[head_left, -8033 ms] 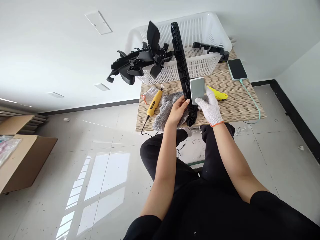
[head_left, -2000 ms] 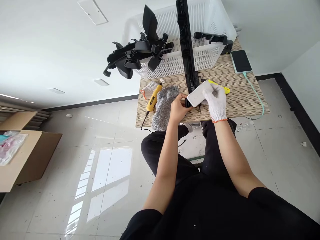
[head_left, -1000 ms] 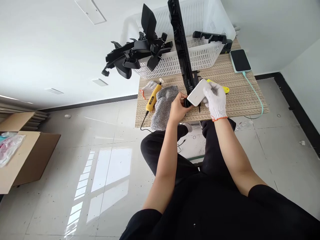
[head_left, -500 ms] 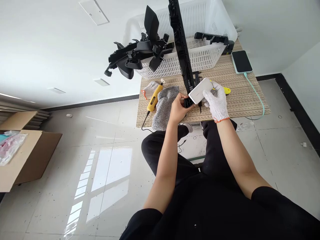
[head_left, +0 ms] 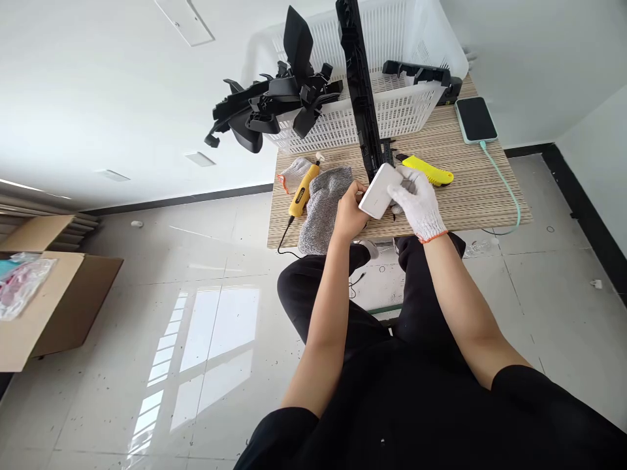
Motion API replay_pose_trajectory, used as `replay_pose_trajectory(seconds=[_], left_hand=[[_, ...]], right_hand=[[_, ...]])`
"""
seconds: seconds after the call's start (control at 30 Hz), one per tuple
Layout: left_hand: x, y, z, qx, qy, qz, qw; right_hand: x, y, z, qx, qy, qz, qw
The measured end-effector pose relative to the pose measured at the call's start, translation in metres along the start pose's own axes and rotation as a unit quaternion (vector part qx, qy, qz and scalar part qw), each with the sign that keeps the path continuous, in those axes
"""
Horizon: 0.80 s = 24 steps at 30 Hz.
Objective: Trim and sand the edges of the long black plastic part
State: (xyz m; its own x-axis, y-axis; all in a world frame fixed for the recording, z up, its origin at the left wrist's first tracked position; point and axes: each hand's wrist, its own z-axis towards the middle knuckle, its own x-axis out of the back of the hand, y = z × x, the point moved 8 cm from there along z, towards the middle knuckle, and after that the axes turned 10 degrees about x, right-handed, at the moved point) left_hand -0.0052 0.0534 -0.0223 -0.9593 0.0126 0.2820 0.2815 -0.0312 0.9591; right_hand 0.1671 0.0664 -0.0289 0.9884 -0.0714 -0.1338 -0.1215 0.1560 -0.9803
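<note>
My right hand (head_left: pixel 416 201), in a white knit glove with an orange cuff, grips a flat white rectangular object (head_left: pixel 382 190). The white object lies over the near end of a long black plastic part (head_left: pixel 361 91), which slants up across the basket. My bare left hand (head_left: pixel 349 212) is closed round that near end, its fingertips partly hidden behind the white object. A yellow utility knife (head_left: pixel 428 170) lies just beyond my right hand. Left of my left hand are a grey cloth (head_left: pixel 325 212) and a yellow corded tool (head_left: pixel 304 190).
A white plastic basket (head_left: pixel 401 111) with black parts (head_left: pixel 281 101) hanging over its left side stands at the table's back. A phone (head_left: pixel 475 120) with a green cable lies on the wooden table (head_left: pixel 470 196) at right. An open cardboard box (head_left: pixel 73 307) is far left.
My right hand and the white object have moved left and toward me, over the black part's end. More of the yellow knife now shows. The black part's far end has shifted slightly right.
</note>
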Motion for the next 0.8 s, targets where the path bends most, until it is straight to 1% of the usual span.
replay_pose_trajectory(seconds=[0.07, 0.1, 0.13, 0.2, 0.23, 0.27, 0.33, 0.37, 0.4, 0.5, 0.53, 0.67, 0.8], left_hand=[[-0.001, 0.000, 0.000, 0.008, -0.004, 0.003, 1.000], [-0.001, 0.000, -0.001, 0.008, -0.004, 0.005, 1.000], [-0.001, 0.000, -0.001, 0.006, -0.005, 0.005, 1.000], [0.000, 0.001, -0.001, -0.002, -0.003, 0.007, 1.000], [0.000, 0.001, -0.001, -0.004, -0.001, 0.009, 1.000], [0.000, 0.001, -0.001, -0.005, 0.001, 0.009, 1.000], [0.000, 0.000, 0.000, -0.005, 0.003, 0.006, 1.000], [0.000, 0.000, 0.000, -0.006, 0.003, 0.003, 1.000], [0.000, -0.001, 0.000, -0.004, -0.001, -0.001, 1.000], [-0.002, -0.001, -0.001, 0.007, -0.014, -0.016, 1.000], [-0.001, -0.001, -0.001, 0.011, -0.015, -0.021, 1.000], [0.000, 0.000, -0.001, 0.014, -0.005, -0.017, 1.000], [0.000, 0.000, -0.001, 0.012, 0.001, -0.012, 1.000]], right_hand=[[0.008, -0.002, 0.000, 0.008, 0.051, 0.011, 0.999], [0.010, -0.002, 0.000, 0.009, 0.060, 0.012, 0.998], [0.009, -0.002, 0.000, 0.006, 0.048, 0.008, 0.999], [0.002, -0.002, 0.000, -0.006, -0.004, -0.009, 1.000], [0.000, -0.002, 0.000, -0.010, -0.014, -0.014, 1.000], [0.002, -0.002, 0.000, -0.011, -0.006, -0.014, 1.000], [0.009, -0.004, 0.001, -0.006, 0.045, -0.003, 0.999], [0.011, -0.005, 0.000, -0.002, 0.058, 0.000, 0.998], [0.009, -0.006, 0.000, -0.002, 0.050, -0.002, 0.999], [-0.002, -0.007, -0.004, -0.009, -0.025, -0.014, 1.000], [-0.003, -0.007, -0.005, -0.007, -0.031, -0.010, 0.999], [0.007, -0.011, -0.006, 0.020, 0.022, 0.016, 0.999], [0.008, -0.004, -0.003, 0.010, 0.017, 0.020, 1.000]])
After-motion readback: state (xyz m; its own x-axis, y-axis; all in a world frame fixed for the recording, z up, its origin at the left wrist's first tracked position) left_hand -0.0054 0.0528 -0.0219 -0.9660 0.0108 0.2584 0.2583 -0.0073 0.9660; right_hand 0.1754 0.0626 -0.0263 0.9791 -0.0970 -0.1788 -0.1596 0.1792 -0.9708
